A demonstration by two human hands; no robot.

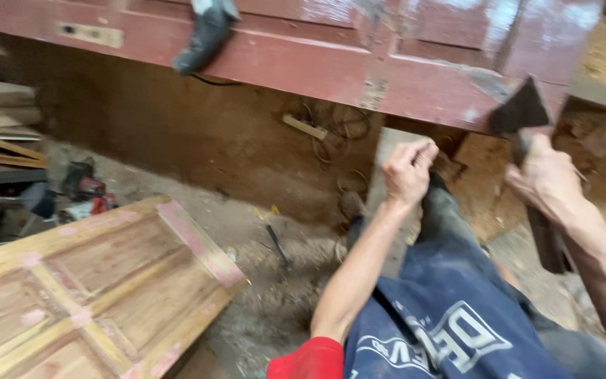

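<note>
From the head view, a hatchet [527,133] is gripped by the right hand [545,179], fingers closed round its handle, blade up against the red door [317,63]. The left hand [407,172] is clenched just beside it, below the door's edge; whether anything is held there cannot be told.

A door [331,56] lies far across the scene; another door [99,288] lies on the floor [268,309] near left; a hatchet [527,140] is at right.
</note>
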